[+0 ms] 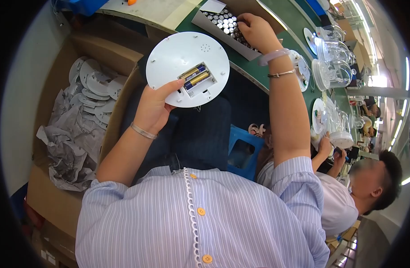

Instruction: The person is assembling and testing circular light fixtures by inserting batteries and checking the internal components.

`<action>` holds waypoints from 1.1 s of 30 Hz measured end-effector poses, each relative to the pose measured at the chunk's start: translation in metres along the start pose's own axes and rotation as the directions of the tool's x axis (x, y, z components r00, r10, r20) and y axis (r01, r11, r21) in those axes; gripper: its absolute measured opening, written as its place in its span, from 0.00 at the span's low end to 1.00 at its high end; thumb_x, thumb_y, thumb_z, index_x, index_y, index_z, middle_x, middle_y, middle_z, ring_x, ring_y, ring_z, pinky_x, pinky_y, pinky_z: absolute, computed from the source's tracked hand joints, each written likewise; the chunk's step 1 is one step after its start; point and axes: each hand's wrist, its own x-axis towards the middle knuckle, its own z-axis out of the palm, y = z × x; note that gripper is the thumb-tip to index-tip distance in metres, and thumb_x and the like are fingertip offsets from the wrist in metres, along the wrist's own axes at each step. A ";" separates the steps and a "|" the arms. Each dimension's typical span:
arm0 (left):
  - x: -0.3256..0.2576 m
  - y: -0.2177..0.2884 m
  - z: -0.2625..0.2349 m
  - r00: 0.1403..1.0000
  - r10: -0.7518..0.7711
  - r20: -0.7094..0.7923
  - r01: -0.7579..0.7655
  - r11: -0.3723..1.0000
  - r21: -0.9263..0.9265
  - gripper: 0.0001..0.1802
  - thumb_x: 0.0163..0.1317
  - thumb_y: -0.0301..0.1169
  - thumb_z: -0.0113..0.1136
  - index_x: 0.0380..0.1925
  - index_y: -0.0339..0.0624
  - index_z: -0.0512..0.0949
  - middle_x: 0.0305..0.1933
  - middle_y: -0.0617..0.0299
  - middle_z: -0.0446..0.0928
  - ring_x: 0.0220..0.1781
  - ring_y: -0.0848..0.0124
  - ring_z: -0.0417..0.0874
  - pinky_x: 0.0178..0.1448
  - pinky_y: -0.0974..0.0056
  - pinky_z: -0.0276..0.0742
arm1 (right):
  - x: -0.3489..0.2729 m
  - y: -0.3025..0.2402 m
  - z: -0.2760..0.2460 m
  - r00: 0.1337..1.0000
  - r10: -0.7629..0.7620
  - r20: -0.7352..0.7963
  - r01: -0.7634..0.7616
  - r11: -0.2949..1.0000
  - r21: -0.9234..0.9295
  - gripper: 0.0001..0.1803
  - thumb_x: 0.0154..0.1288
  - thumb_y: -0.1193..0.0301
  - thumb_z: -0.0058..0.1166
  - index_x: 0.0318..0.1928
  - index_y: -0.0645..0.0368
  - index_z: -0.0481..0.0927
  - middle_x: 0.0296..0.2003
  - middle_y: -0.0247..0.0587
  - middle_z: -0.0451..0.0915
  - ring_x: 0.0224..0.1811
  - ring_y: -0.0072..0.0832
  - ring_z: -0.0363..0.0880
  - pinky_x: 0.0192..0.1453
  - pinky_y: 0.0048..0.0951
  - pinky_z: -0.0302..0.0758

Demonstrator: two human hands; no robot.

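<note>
A white round plastic base (173, 51) is gripped at its lower left edge by my left hand (156, 105), thumb over the face beside the battery compartment. Two blue-and-gold batteries (197, 79) lie side by side in that compartment. My right hand (258, 33) reaches over a cardboard box of batteries (206, 27), its fingers curled down among the upright batteries (226, 23). Its fingertips are partly hidden, so whether they pinch a battery does not show.
To my left, a large cardboard carton (120, 48) holds several white round bases (95, 80) and crumpled paper (73, 138). Clear domes (341, 73) stand along the green bench (254, 71) at right. A co-worker (334, 196) sits at my right; a blue stool (243, 149) is between us.
</note>
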 end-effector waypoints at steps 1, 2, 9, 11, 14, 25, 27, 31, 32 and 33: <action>-0.001 0.000 0.000 1.000 -0.003 0.001 0.003 1.000 0.005 0.24 0.48 0.23 0.58 0.47 0.33 0.65 0.43 0.53 0.71 0.42 0.68 0.76 0.40 0.69 0.76 | -0.001 0.000 -0.002 1.000 -0.002 0.002 0.002 1.000 0.003 0.12 0.53 0.69 0.46 0.35 0.62 0.76 0.29 0.50 0.76 0.31 0.40 0.75 0.40 0.30 0.70; 0.000 0.000 -0.001 1.000 -0.002 -0.002 0.002 1.000 0.006 0.24 0.48 0.23 0.58 0.47 0.33 0.65 0.43 0.53 0.71 0.42 0.68 0.76 0.40 0.69 0.76 | -0.003 0.000 -0.005 1.000 0.007 0.013 -0.008 0.997 0.082 0.12 0.53 0.69 0.46 0.35 0.62 0.77 0.29 0.50 0.76 0.31 0.38 0.76 0.39 0.29 0.71; 0.003 -0.003 0.002 1.000 0.001 0.002 -0.001 1.000 0.010 0.24 0.48 0.23 0.58 0.47 0.33 0.64 0.43 0.52 0.71 0.41 0.68 0.77 0.39 0.69 0.77 | -0.015 -0.005 0.001 0.967 -0.142 -0.212 0.133 0.990 -0.055 0.11 0.54 0.66 0.49 0.33 0.62 0.76 0.28 0.48 0.77 0.28 0.35 0.76 0.34 0.29 0.71; 0.002 -0.003 0.002 1.000 0.005 0.002 -0.005 1.000 0.013 0.24 0.48 0.23 0.58 0.46 0.33 0.65 0.43 0.52 0.71 0.41 0.68 0.77 0.39 0.70 0.77 | -0.023 -0.018 -0.001 0.899 -0.103 -0.426 0.126 0.992 0.024 0.10 0.55 0.68 0.48 0.31 0.62 0.74 0.23 0.48 0.76 0.27 0.42 0.74 0.34 0.34 0.70; 0.002 -0.003 0.002 1.000 0.021 -0.010 -0.021 1.000 0.002 0.23 0.48 0.23 0.57 0.46 0.33 0.65 0.43 0.53 0.71 0.41 0.68 0.77 0.39 0.70 0.77 | -0.037 -0.036 -0.009 0.848 -0.012 -0.530 0.275 0.864 0.421 0.09 0.59 0.70 0.45 0.33 0.63 0.72 0.21 0.45 0.74 0.20 0.36 0.72 0.26 0.31 0.68; -0.004 -0.001 0.005 0.999 -0.015 0.047 0.014 1.000 0.027 0.23 0.49 0.23 0.57 0.47 0.34 0.64 0.44 0.54 0.71 0.43 0.68 0.76 0.42 0.69 0.75 | -0.101 -0.076 -0.022 0.835 -0.544 0.083 0.507 0.819 0.268 0.15 0.39 0.65 0.62 0.31 0.56 0.77 0.32 0.37 0.71 0.36 0.33 0.69 0.44 0.30 0.64; -0.006 -0.002 0.005 0.999 0.000 0.049 -0.001 1.000 0.023 0.23 0.49 0.23 0.57 0.47 0.34 0.64 0.44 0.53 0.71 0.43 0.68 0.75 0.42 0.69 0.75 | -0.107 -0.081 -0.023 0.904 -0.426 -0.032 0.416 0.864 0.284 0.18 0.40 0.65 0.62 0.34 0.57 0.75 0.35 0.39 0.71 0.39 0.35 0.68 0.47 0.32 0.63; -0.009 0.000 0.008 0.997 0.057 0.045 -0.059 0.998 0.034 0.24 0.48 0.21 0.58 0.47 0.34 0.64 0.45 0.53 0.71 0.43 0.69 0.75 0.43 0.69 0.75 | -0.116 -0.070 -0.010 1.000 -0.003 0.003 0.000 0.779 0.627 0.29 0.45 0.65 0.61 0.46 0.66 0.65 0.42 0.45 0.68 0.40 0.31 0.70 0.45 0.28 0.67; -0.009 -0.001 0.010 0.997 0.056 0.049 -0.058 0.998 0.034 0.24 0.48 0.21 0.58 0.47 0.34 0.64 0.45 0.53 0.71 0.43 0.69 0.75 0.43 0.69 0.75 | -0.119 -0.069 -0.007 0.966 0.154 0.209 -0.258 0.501 0.826 0.31 0.47 0.65 0.60 0.48 0.68 0.62 0.42 0.46 0.69 0.38 0.28 0.71 0.42 0.24 0.70; -0.010 -0.002 0.012 0.995 0.080 0.055 -0.082 0.996 0.032 0.24 0.48 0.21 0.58 0.46 0.34 0.64 0.44 0.53 0.71 0.43 0.69 0.75 0.43 0.69 0.74 | -0.120 -0.069 -0.002 0.951 0.094 0.294 -0.308 0.321 0.895 0.33 0.48 0.65 0.60 0.49 0.69 0.59 0.39 0.45 0.71 0.35 0.22 0.72 0.35 0.18 0.71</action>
